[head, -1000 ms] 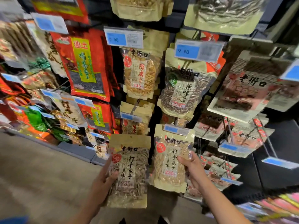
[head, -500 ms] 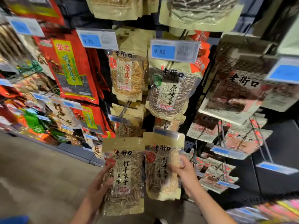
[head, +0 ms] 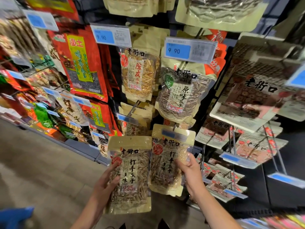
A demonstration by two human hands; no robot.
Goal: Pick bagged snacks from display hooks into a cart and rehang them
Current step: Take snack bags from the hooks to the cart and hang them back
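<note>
Where the grey floor (head: 41, 162) ends, hooked snack bags (head: 140, 73) crowd shelving.

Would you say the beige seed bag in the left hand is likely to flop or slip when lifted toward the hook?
The beige seed bag with a clear window probably flexes, being a thin film pouch of loose seeds. Its glossy surface may be slippery, though the left hand grips its edge. It looks fairly light.

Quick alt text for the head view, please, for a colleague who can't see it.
Each hand holds a tan seed bag: the left hand a free bag, the right hand a bag at a hook. Around them, hanging snacks and blue price tags.
</note>
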